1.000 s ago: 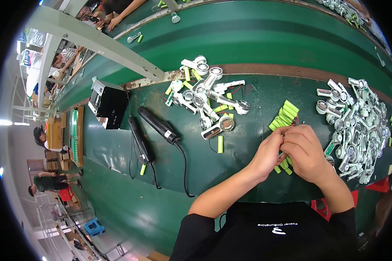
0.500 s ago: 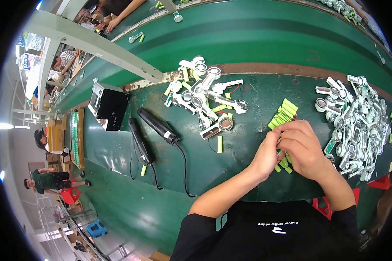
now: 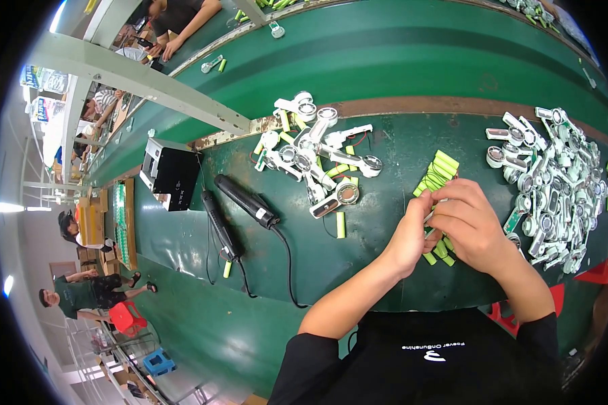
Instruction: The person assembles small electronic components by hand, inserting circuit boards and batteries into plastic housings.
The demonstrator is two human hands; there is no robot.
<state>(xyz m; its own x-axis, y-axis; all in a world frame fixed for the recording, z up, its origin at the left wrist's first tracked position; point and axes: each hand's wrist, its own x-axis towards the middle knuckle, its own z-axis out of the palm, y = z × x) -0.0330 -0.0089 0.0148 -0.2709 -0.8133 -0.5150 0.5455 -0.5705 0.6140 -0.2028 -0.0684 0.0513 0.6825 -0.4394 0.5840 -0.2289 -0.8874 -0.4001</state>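
Observation:
My left hand (image 3: 407, 235) and my right hand (image 3: 471, 223) meet over the bench, fingers pinched together. Between the fingertips is a small pale part, mostly hidden, whose kind I cannot make out. Just beyond them lies a cluster of light-green cylindrical battery cells (image 3: 442, 170) with thin wires across it. More green cells (image 3: 441, 252) show under my hands, partly covered by them. To the right is a large heap of white pieces with round heads and handles (image 3: 554, 196), near my right hand. A smaller pile of the same pieces (image 3: 305, 154), mixed with green cells, sits to the left.
Two black corded power screwdrivers (image 3: 246, 201) lie on the green bench (image 3: 385, 270), left of centre. Behind them stands a black-and-white box (image 3: 174, 177). A pale metal post (image 3: 148, 74) slants across the upper left. One loose green cell (image 3: 341, 225) lies near the smaller pile. Other people work beyond.
My hands stay together in almost the same spot; the fingers have shifted slightly, and a bit more of the pale part shows between them. The whole view has tilted a little.

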